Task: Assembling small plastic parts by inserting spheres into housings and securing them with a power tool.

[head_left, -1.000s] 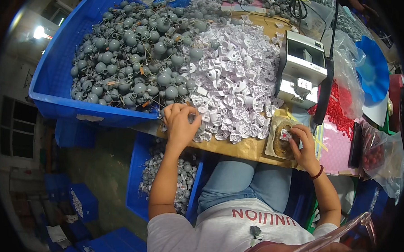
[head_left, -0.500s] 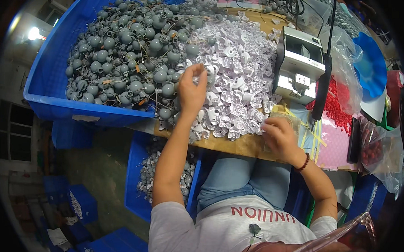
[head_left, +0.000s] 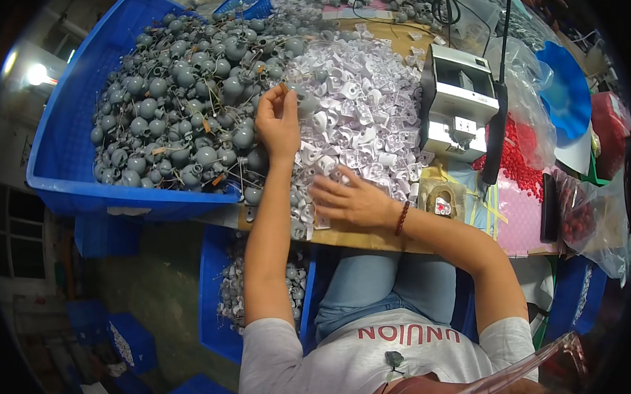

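My left hand (head_left: 279, 124) is raised where the grey parts meet the white ones, thumb and fingers pinched together. A blurred grey ball-shaped part (head_left: 303, 100) shows at its fingertips, with a small brown tab beside it. Low over the near side of the pile of white plastic parts (head_left: 368, 107) is my right hand (head_left: 358, 201), palm down, its fingers spread and slightly blurred. Nothing shows in its grasp. To its right, a small holder (head_left: 444, 198) on the table contains a white piece with a red mark.
A large blue bin (head_left: 129, 198) heaped with grey ball-shaped parts (head_left: 184, 97) stands at the left. A silver-and-black machine (head_left: 461, 102) with a dark upright arm stands right of the white pile. Red pieces (head_left: 518, 156) lie beyond it. Another blue bin (head_left: 219, 331) sits below the table.
My right hand has moved left from above the holder to the white parts, uncovering the holder. My left hand has shifted slightly left with the pinch kept, and the whole view has shifted a little.
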`<act>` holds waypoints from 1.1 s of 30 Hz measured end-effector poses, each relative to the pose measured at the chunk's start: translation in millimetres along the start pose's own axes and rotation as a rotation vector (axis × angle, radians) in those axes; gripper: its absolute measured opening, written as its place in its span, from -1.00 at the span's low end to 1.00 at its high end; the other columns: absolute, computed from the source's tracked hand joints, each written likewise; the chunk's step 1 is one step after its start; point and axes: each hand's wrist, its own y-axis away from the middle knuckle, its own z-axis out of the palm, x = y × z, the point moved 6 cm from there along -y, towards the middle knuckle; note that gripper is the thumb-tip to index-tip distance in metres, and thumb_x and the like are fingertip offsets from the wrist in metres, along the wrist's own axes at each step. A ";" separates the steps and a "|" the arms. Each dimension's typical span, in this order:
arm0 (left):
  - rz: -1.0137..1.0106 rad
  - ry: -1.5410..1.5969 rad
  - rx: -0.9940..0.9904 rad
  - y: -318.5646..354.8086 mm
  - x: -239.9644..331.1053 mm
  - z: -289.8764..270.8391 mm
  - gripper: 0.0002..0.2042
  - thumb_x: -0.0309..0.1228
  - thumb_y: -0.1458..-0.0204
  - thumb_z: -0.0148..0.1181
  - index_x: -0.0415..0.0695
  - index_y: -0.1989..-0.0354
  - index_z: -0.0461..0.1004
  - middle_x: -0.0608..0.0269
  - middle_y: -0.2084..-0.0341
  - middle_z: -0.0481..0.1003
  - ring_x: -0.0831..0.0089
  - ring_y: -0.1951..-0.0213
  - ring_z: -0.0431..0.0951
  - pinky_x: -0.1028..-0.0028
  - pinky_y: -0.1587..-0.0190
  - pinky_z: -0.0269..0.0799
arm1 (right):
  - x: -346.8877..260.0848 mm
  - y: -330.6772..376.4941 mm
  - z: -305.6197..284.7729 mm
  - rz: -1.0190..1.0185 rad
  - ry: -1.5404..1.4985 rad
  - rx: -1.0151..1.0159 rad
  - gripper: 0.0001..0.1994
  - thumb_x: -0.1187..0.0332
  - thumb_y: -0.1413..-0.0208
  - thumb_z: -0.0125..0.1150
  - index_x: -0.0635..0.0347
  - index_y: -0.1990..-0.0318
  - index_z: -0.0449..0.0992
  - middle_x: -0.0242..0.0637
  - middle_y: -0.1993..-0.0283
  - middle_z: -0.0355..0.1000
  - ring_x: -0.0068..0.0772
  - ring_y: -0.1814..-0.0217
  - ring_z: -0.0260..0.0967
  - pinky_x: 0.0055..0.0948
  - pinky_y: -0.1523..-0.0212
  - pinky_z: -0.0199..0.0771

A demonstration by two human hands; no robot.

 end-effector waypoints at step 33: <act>0.178 0.008 0.097 -40.4 -5.6 64.8 -0.73 -0.32 -0.10 0.40 -0.21 0.12 0.56 0.26 0.34 0.63 0.49 0.26 0.61 0.46 0.17 0.52 | -61.3 -3.2 -6.6 -0.114 -0.344 -0.047 -0.77 0.23 -0.05 0.12 0.09 0.21 0.57 -0.24 0.09 0.47 -0.19 -0.14 0.35 -0.09 -0.26 0.32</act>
